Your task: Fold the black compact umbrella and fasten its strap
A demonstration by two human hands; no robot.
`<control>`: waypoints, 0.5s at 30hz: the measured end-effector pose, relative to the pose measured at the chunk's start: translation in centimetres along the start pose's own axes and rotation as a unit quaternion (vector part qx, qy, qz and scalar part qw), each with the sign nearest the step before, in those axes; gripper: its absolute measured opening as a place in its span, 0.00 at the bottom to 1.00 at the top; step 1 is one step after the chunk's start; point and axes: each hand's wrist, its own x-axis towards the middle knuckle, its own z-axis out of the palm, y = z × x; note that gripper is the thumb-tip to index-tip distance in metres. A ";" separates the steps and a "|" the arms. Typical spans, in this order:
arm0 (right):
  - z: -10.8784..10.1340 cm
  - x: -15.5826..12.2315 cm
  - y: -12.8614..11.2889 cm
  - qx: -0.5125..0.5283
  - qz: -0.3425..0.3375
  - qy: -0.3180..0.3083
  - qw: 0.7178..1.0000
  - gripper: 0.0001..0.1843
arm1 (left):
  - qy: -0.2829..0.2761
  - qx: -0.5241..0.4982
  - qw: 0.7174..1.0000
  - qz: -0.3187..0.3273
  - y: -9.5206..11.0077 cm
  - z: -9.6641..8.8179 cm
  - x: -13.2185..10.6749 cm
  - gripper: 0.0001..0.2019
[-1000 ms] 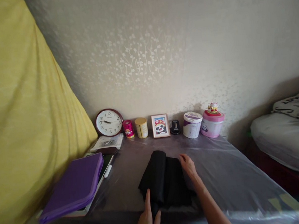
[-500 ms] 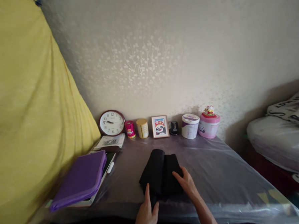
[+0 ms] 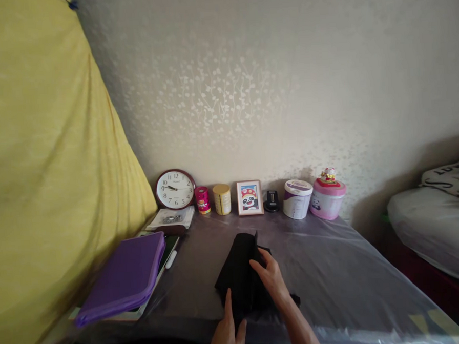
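A folded piece of black cloth point(image 3: 237, 274) lies near the front of the table. My right hand point(image 3: 271, 275) grips its right-hand flap between thumb and fingers, and the flap's edge stands up, tilted toward the left part. My left hand point(image 3: 228, 331) is at the near end of the cloth, index finger stretched along its left side and thumb apart on the right, with cloth between them. Its other fingers are mostly hidden. A small dark end of the cloth pokes out to the right, beyond my right wrist.
A purple zip folder point(image 3: 121, 275) rests on books at the left, beside a yellow curtain point(image 3: 51, 150). Along the wall stand a clock point(image 3: 175, 189), a pink can point(image 3: 202, 200), a yellow-lidded tin point(image 3: 222, 199), a panda picture frame point(image 3: 250, 198), and two round tubs, white point(image 3: 297, 199) and pink point(image 3: 328, 200).
My right hand has moved left, lifting the right flap of the black cloth and turning it toward the left part. My left hand stays at the near end. The view has shifted slightly.
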 end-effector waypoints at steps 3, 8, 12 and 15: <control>1.7 0.3 -0.5 -0.029 -0.005 -0.009 1.000 0.23 | -0.008 0.016 1.000 0.008 -0.8 0.3 0.4 0.36; 4.3 0.5 -0.9 -0.090 -0.006 -0.034 0.995 0.23 | -0.022 0.049 0.999 -0.003 -1.3 0.6 0.5 0.38; 5.5 0.5 -0.9 -0.165 0.002 -0.082 0.983 0.24 | -0.007 0.057 0.998 -0.007 -1.6 0.9 0.7 0.36; 5.8 0.4 -1.1 -0.225 -0.001 -0.126 0.966 0.25 | -0.017 0.055 0.998 -0.011 -1.6 0.9 0.9 0.36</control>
